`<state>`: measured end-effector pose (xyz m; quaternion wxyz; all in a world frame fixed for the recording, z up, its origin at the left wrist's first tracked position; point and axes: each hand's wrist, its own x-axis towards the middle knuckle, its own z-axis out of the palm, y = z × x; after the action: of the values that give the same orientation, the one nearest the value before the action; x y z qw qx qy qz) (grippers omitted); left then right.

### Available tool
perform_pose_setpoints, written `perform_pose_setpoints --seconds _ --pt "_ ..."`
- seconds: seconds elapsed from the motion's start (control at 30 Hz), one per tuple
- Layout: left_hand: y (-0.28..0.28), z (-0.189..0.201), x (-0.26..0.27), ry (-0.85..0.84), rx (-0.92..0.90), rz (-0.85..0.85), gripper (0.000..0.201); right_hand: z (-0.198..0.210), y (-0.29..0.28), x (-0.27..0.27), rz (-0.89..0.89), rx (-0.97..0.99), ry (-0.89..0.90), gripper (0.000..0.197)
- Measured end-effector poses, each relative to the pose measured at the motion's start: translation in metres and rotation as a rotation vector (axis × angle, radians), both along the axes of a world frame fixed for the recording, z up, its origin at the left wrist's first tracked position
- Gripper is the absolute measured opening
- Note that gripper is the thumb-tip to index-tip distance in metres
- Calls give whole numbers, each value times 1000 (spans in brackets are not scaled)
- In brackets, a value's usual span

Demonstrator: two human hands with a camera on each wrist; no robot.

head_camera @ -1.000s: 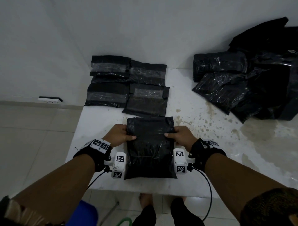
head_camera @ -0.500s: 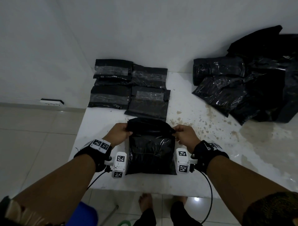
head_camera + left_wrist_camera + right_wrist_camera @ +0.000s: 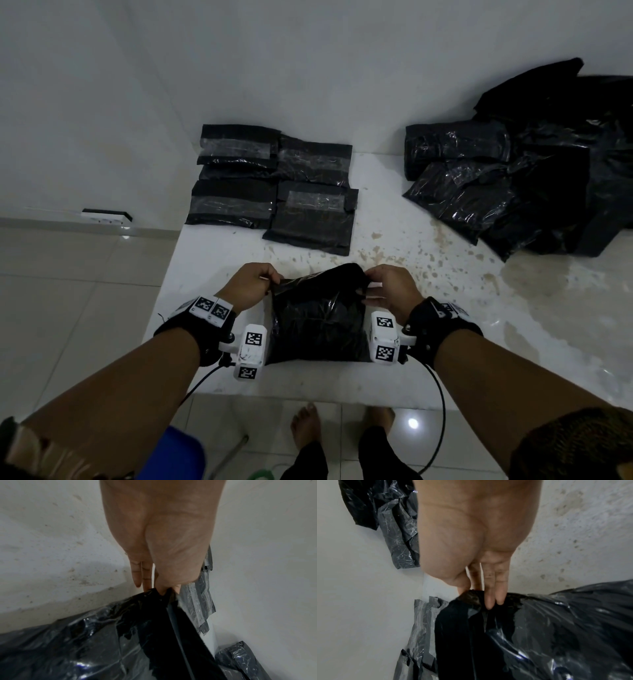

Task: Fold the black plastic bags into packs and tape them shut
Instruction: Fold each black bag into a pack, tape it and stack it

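Left hand: my left hand point(image 3: 251, 284) pinches the far left corner of the black bag point(image 3: 317, 322), thumb and fingertips closed on the plastic; the left wrist view shows the pinch at the bag's edge point(image 3: 164, 591).
Right hand: my right hand point(image 3: 390, 287) grips the far right corner of the same bag, fingers point(image 3: 494, 595) curled over a bunched fold of plastic.
Black bag: it lies on the white table point(image 3: 445, 335) near the front edge, between my wrists, its far edge lifted off the surface and arched up between my two hands, the near part flat.
Taped packs: four finished packs point(image 3: 274, 185) lie in a two-by-two group at the back left of the table, each with a strip of clear tape across it, touching or overlapping one another.
Loose bags: a heap of unfolded black bags point(image 3: 531, 185) sits at the back right, well apart from the bag I hold.
Table surface: brownish stains point(image 3: 428, 250) spot the white top between the heap and my right hand.
Floor: pale tiles point(image 3: 68, 291) to the left; my bare feet point(image 3: 308, 425) show below the table edge.
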<state>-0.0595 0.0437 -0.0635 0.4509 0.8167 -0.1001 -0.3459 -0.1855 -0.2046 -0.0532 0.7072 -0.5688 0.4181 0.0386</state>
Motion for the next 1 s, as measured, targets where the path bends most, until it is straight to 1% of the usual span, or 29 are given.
perform_pose_setpoints --seconds 0.03,0.07,0.13,0.17,0.23,0.27,0.3,0.33,0.37,0.4,0.43,0.47,0.5,0.53,0.57,0.63,0.67,0.73,0.77,0.8,0.83,0.87,0.9,0.93,0.97,1.0 --pt "0 1 -1 12 3 -3 38 2 0 1 -25 29 9 16" --pt "0 3 -3 20 10 -8 39 1 0 2 -32 25 28 21" --pt "0 6 -6 26 28 4 41 -1 0 7 -10 -56 77 33" --pt "-1 8 -7 29 38 26 42 -1 0 9 15 -89 92 34" --pt "-3 11 -6 43 58 103 40 -2 2 12 59 -100 128 25" --pt "-4 12 -4 45 74 138 36 -2 2 14 88 -91 148 19" --pt "-6 12 -2 50 100 171 28 -1 1 14 121 -101 174 22" --pt "-8 14 -2 72 130 209 18 -2 0 15 172 -172 181 31" --pt "-9 16 -3 108 153 252 19 -1 -3 14 138 -172 178 37" --pt "-11 17 -4 160 163 301 34 3 -6 15 170 -187 188 38" --pt "-12 17 -4 224 153 351 48 4 -2 10 331 -433 217 38" --pt "-13 19 -5 282 133 392 57 5 -1 11 462 -600 228 38" --pt "-13 19 -6 333 107 433 62 1 -1 14 510 -672 240 37" --pt "-13 18 -6 369 87 473 67 0 -1 17 528 -680 243 37" --pt "-12 18 -5 391 80 500 72 2 0 19 521 -646 264 37" --pt "-11 20 -5 441 87 494 81 0 -4 20 520 -582 244 35" --pt "-12 22 -5 466 77 474 80 0 -5 18 528 -573 241 34" --pt "-15 28 -6 486 47 441 67 1 -8 17 519 -419 202 27" --pt "-16 30 -6 494 46 434 60 1 -8 16 563 -370 206 20" --pt "-17 31 -6 504 55 430 54 -2 -9 17 478 -308 167 9" --pt "-18 34 -5 525 60 425 48 -4 -9 15 450 -315 179 4" --pt "-19 35 -5 557 67 413 44 -8 -10 16 401 -273 184 10" --pt "-20 37 -4 595 74 397 40 -10 -11 15 553 -414 182 14" --pt "-21 38 -4 625 85 377 35 -7 -10 14 572 -384 165 16" --pt "-21 39 -3 647 86 371 28 -11 -11 13 646 -492 181 19" --pt "-21 40 -2 662 92 377 20 -8 -10 13 599 -414 162 24"
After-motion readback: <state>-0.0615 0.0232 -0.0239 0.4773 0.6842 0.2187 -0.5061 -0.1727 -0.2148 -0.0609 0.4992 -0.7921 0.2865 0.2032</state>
